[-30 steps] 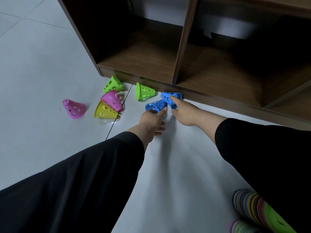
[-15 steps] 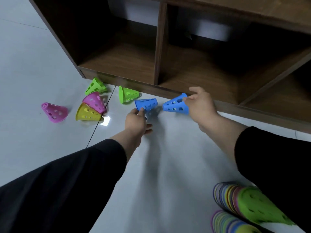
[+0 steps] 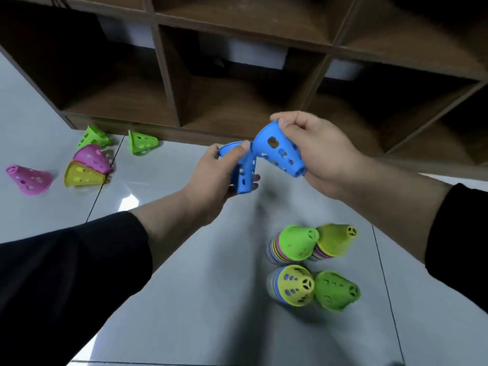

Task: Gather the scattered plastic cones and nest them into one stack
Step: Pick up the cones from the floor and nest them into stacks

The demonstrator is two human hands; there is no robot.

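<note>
Both hands are raised above the floor, each holding a perforated blue cone. My left hand (image 3: 219,178) grips one blue cone (image 3: 244,173) with its narrow tip pointing down. My right hand (image 3: 319,154) grips the other blue cone (image 3: 280,151) by its wide rim, tip pointing down and right. The rims of the two cones touch. Loose cones lie on their sides on the floor at left: two green (image 3: 92,137) (image 3: 141,142), two pink (image 3: 91,158) (image 3: 29,179) and one yellow (image 3: 79,175).
Several nested stacks of coloured cones stand on the grey tiled floor at lower right, topped green (image 3: 295,243), yellow-green (image 3: 335,240), yellow (image 3: 294,285) and green (image 3: 335,290). A dark wooden cubby shelf (image 3: 237,101) runs across the back, its base just behind the loose cones.
Both hands have lifted the two blue cones off the floor and brought them together in the air. The view has tilted, bringing the stacks at lower right fully into sight.
</note>
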